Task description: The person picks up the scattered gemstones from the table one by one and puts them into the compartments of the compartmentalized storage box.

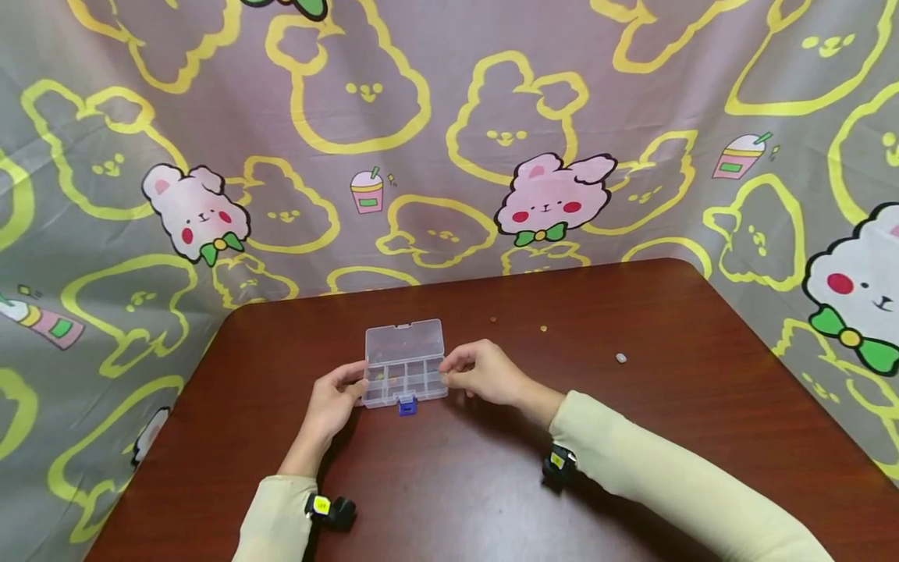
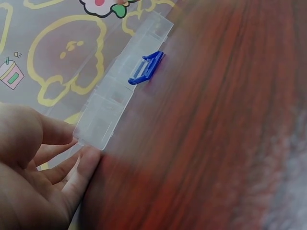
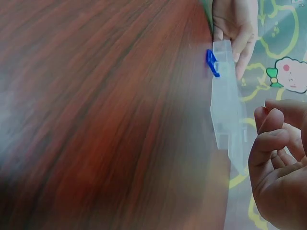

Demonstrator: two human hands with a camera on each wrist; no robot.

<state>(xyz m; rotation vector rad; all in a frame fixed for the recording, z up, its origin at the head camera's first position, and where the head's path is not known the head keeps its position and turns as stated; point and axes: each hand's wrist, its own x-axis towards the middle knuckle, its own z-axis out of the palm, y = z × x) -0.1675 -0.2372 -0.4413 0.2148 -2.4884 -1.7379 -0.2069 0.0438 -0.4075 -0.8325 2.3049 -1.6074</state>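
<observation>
Plastic box held at one end, small pieces being put away

Clear plastic makes up the box point(image 1: 416, 389), which sits on the dark brown table point(image 1: 456, 484) between the two hands, toward the far side. Its lid point(image 1: 404, 343) is swung up at the back, and a blue latch point(image 1: 407, 406) hangs at the middle of the front wall.

Upright walls divide the box into small compartments. A few yellowish bits point(image 1: 380, 377) show through toward the left, too small to name; in the right-hand compartments I can make out no piece.

The left hand point(image 1: 333, 402) is clamped on the left end of the box, thumb toward the front and fingers behind. The right hand point(image 1: 488, 375) is at the right end, fingers bent and tips drawn close together; whether something tiny is pinched there, I cannot tell.

Out on the table, well apart from one another, lie a reddish speck point(image 1: 493, 319), a yellow piece point(image 1: 544, 329) and a white piece point(image 1: 621, 358), all right of the box.

My reading is that loose pieces are being sorted into compartments, with the job partly done. The next move seems to call for a fine fingertip placement or pickup by the right hand, while the left keeps the light box from sliding.
</observation>
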